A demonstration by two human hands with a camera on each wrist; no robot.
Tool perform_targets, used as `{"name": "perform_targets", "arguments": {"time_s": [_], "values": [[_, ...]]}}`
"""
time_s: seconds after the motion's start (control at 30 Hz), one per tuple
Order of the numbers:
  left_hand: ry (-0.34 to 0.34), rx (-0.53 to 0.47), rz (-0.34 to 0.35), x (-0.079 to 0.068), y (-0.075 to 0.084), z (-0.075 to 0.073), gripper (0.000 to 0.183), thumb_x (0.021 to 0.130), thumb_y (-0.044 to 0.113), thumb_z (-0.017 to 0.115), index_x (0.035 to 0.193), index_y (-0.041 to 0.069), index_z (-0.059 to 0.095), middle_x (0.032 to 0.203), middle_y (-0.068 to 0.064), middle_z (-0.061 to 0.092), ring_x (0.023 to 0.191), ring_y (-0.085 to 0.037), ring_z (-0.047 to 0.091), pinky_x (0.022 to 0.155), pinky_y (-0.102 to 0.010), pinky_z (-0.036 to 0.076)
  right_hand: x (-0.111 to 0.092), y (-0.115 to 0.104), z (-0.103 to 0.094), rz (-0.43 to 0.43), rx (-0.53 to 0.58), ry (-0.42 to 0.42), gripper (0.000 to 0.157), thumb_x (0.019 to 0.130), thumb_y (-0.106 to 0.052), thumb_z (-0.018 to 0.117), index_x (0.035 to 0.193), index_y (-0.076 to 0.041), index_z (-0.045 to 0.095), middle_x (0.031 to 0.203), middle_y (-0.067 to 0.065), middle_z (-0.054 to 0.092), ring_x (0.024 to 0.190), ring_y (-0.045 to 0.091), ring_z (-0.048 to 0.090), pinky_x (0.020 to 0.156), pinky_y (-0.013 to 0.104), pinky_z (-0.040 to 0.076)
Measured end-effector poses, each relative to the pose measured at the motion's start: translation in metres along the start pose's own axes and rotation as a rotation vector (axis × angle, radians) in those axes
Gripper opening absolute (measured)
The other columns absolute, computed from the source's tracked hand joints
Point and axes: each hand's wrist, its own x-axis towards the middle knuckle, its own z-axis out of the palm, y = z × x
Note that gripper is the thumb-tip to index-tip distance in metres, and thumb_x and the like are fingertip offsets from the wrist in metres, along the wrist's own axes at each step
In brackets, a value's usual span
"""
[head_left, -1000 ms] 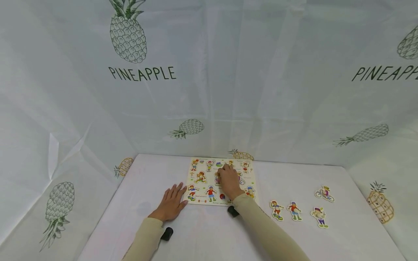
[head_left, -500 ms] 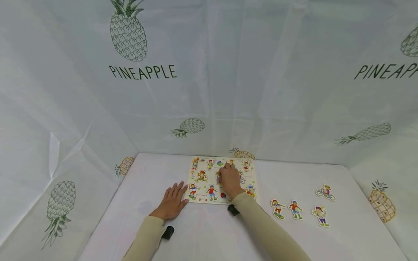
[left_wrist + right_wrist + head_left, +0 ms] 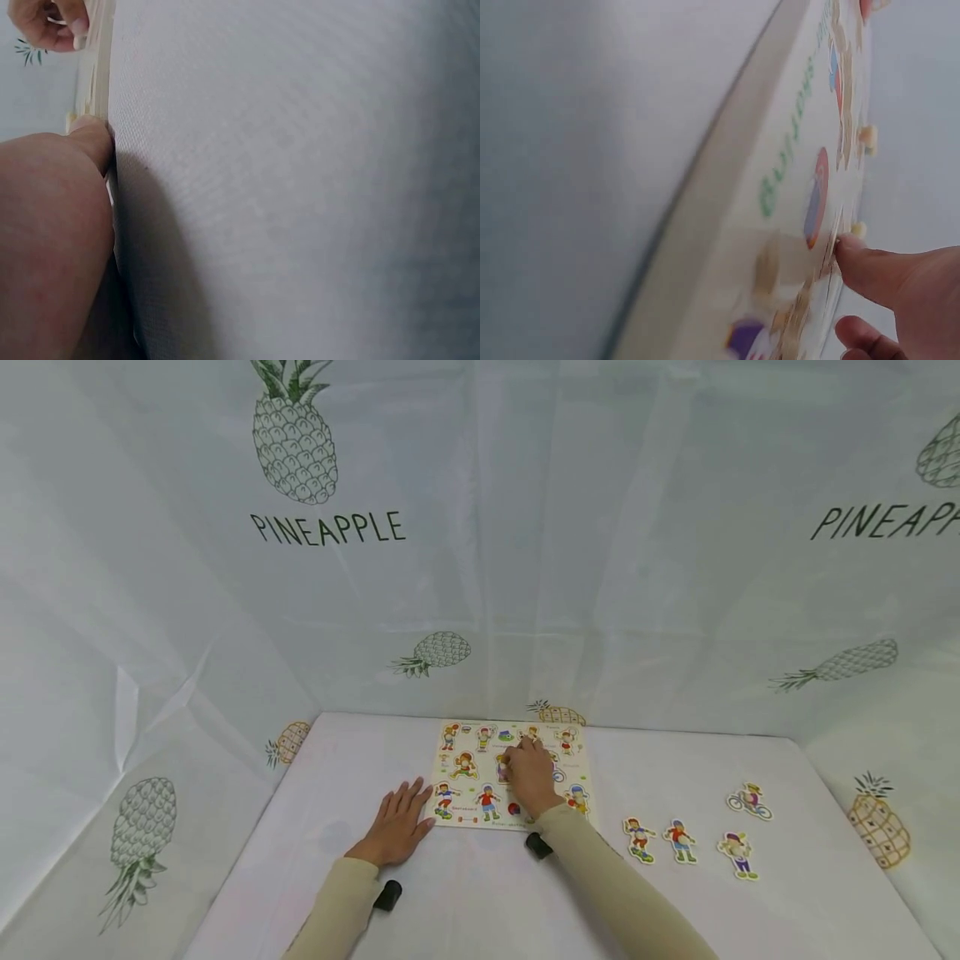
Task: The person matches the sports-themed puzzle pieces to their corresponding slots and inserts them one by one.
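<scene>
A cream wooden peg puzzle board [image 3: 474, 789] with colourful sports figures lies near the back of the table. Over its middle, my right hand [image 3: 531, 777] curls down and pinches the small knob [image 3: 859, 229] of a puzzle piece [image 3: 501, 768], which shows beside the fingertips. That piece lies at the board's surface, mostly covered by the hand. My left hand [image 3: 399, 827] rests flat on the table with spread fingers, its fingertips and thumb right at the board's left edge. The left wrist view shows its thumb [image 3: 91, 139] against the board's side.
Several loose puzzle pieces lie right of the board: a skateboarder [image 3: 639, 841], a roller skater [image 3: 680, 842], a figure in purple trousers [image 3: 738, 856] and a cyclist [image 3: 750, 802]. A white pineapple-printed curtain [image 3: 480, 568] stands behind the table.
</scene>
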Motion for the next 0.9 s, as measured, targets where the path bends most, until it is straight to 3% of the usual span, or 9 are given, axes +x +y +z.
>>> {"name": "perform_targets", "arguments": {"time_s": [0.17,0.37,0.53,0.7,0.9], "values": [[-0.018,0.009,-0.006,0.0,0.0,0.0,0.065,0.11,0.033,0.056,0.164,0.004,0.035,0.174,-0.02,0.022,0.16,-0.047,0.016,0.128,-0.065,0.011,-0.011,0.006,-0.007,0.007,-0.024,-0.016,0.019,0.09,-0.021,0.087,0.105,-0.011,0.082,0.103,0.009,0.062,0.092,0.029,0.052,0.084,0.046,0.05],[-0.022,-0.008,-0.01,-0.001,0.002,-0.002,0.064,0.11,0.032,0.056,0.164,0.003,0.035,0.174,-0.02,0.021,0.161,-0.047,0.015,0.128,-0.065,0.01,-0.02,0.009,-0.012,-0.034,-0.061,0.025,0.022,0.086,-0.022,0.089,0.105,-0.011,0.086,0.095,0.007,0.062,0.084,0.024,0.047,0.073,0.039,0.044],[-0.034,-0.017,-0.019,-0.002,0.005,-0.003,0.064,0.11,0.031,0.055,0.163,0.002,0.035,0.174,-0.021,0.021,0.161,-0.048,0.014,0.128,-0.065,0.009,-0.028,0.009,-0.014,-0.071,-0.094,0.016,0.023,0.086,-0.022,0.088,0.106,-0.012,0.086,0.09,0.005,0.058,0.082,0.022,0.043,0.071,0.036,0.041],[-0.035,-0.017,-0.038,-0.002,0.007,-0.004,0.065,0.109,0.031,0.057,0.163,0.003,0.035,0.174,-0.021,0.021,0.161,-0.047,0.014,0.128,-0.065,0.008,-0.035,0.014,-0.023,-0.082,-0.102,0.011,0.022,0.087,-0.018,0.087,0.108,-0.014,0.086,0.091,0.005,0.056,0.083,0.022,0.041,0.073,0.038,0.042],[-0.04,-0.008,-0.034,-0.002,0.006,-0.004,0.066,0.109,0.031,0.057,0.163,0.002,0.034,0.174,-0.021,0.02,0.161,-0.048,0.013,0.128,-0.065,0.008,-0.044,0.034,-0.044,-0.044,-0.112,0.069,0.022,0.087,-0.017,0.088,0.108,-0.01,0.085,0.098,0.008,0.062,0.087,0.026,0.049,0.078,0.045,0.049]]}}
